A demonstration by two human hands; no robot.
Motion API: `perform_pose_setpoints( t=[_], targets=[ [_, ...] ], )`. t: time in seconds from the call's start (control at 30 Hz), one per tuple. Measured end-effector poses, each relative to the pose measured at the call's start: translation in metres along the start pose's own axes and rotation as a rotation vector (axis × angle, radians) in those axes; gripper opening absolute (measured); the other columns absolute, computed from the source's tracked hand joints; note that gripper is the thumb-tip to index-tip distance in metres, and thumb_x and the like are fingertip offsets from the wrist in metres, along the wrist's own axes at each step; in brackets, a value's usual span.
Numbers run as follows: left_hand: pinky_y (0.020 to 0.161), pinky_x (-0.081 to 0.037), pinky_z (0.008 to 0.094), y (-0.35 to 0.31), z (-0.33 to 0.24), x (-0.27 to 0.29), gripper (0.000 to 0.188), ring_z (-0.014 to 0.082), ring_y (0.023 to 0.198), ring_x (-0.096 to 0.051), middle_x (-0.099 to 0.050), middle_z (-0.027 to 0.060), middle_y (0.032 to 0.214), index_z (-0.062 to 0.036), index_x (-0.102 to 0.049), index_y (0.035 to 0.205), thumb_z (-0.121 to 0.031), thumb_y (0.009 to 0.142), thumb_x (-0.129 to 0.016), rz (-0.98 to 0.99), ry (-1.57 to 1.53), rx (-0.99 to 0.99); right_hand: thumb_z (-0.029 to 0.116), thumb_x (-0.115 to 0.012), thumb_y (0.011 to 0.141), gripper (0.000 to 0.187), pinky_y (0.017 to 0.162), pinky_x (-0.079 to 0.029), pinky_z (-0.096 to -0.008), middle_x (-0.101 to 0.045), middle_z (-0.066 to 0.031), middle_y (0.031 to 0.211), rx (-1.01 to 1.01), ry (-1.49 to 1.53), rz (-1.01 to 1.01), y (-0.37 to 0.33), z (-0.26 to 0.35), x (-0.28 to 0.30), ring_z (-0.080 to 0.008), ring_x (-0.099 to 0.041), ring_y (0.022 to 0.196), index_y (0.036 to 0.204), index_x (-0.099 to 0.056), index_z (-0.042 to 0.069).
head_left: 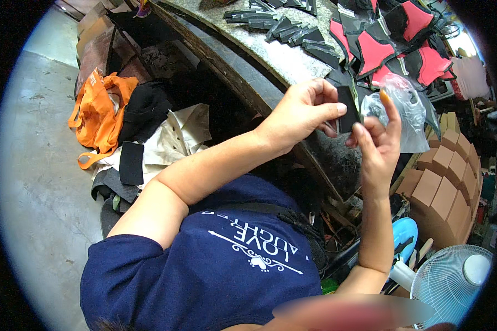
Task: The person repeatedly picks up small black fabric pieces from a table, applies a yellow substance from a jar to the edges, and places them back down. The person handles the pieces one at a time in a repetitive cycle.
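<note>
My left hand (309,110) pinches a small flat black piece (347,110), thumb on its face and fingers behind, above the table's near edge. The piece is stiff-looking and roughly rectangular, with a greenish strip along one side; its material I cannot make out. At its lower right corner, the thumb and curled fingers of my right hand (378,138) close on it, while the index finger points up. Just beyond my right hand lies a clear plastic bag (406,110). Several pink-and-black cut pieces (375,52) are spread behind the hands.
Rows of black pieces (281,27) lie on the pale tabletop (243,44). Brown cardboard boxes (444,193) are stacked at right, above a fan (453,284). To the left, an orange bag (102,107) and cloths (190,129) lie heaped beside the table's dark edge (221,60).
</note>
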State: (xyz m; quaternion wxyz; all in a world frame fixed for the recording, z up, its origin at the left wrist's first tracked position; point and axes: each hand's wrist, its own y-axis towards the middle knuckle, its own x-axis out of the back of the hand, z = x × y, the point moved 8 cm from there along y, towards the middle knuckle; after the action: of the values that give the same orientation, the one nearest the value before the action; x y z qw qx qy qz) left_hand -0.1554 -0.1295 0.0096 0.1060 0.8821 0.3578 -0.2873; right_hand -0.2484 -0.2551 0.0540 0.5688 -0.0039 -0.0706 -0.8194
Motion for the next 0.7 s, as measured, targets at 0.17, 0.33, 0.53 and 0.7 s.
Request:
perform_pose_setpoints(
  t=[0.17, 0.33, 0.53, 0.7],
  targets=[
    [0.058, -0.055, 0.0223, -0.020, -0.020, 0.024, 0.030, 0.0117, 0.073, -0.065, -0.065, 0.0076, 0.095, 0.0006, -0.057, 0.122, -0.013, 0.099, -0.068, -0.110, 0.029, 0.004, -0.003, -0.065, 0.093, 0.077, 0.059, -0.047, -0.0223, -0.060, -0.0013, 0.084, 0.110, -0.051, 0.185, 0.064, 0.001, -0.017, -0.0088, -0.058, 0.069, 0.159, -0.028, 0.009],
    [0.080, -0.052, 0.0351, -0.040, -0.076, -0.003, 0.023, 0.0253, 0.086, -0.063, -0.067, 0.0070, 0.098, -0.0054, -0.066, 0.106, -0.008, 0.086, -0.076, -0.190, 1.217, -0.878, -0.003, -0.064, 0.091, 0.081, 0.062, -0.043, -0.0237, -0.052, 0.0007, 0.079, 0.293, -0.498, 0.333, 0.115, -0.005, -0.041, -0.0080, -0.049, 0.068, 0.162, -0.027, 0.013],
    [0.102, -0.043, 0.0436, 0.001, -0.051, -0.001, 0.044, 0.0279, 0.117, -0.057, -0.067, 0.0046, 0.125, -0.0101, -0.070, 0.118, -0.036, 0.083, -0.077, -0.160, 1.805, -0.824, -0.002, -0.066, 0.088, 0.064, 0.071, -0.052, -0.0331, -0.069, -0.0086, 0.082, 0.196, -0.982, 0.170, 0.129, 0.000, -0.030, -0.0193, -0.067, 0.075, 0.148, -0.049, 0.010],
    [0.105, -0.040, 0.0430, 0.002, -0.048, 0.003, 0.042, 0.0254, 0.121, -0.057, -0.068, 0.0028, 0.128, -0.0112, -0.071, 0.120, -0.036, 0.087, -0.075, -0.215, 1.847, -0.885, 0.002, -0.072, 0.085, 0.073, 0.069, -0.051, -0.0343, -0.065, -0.0058, 0.079, 0.186, -0.760, 0.104, 0.101, 0.007, 0.003, -0.0198, -0.063, 0.072, 0.152, -0.045, 0.017]
  ],
)
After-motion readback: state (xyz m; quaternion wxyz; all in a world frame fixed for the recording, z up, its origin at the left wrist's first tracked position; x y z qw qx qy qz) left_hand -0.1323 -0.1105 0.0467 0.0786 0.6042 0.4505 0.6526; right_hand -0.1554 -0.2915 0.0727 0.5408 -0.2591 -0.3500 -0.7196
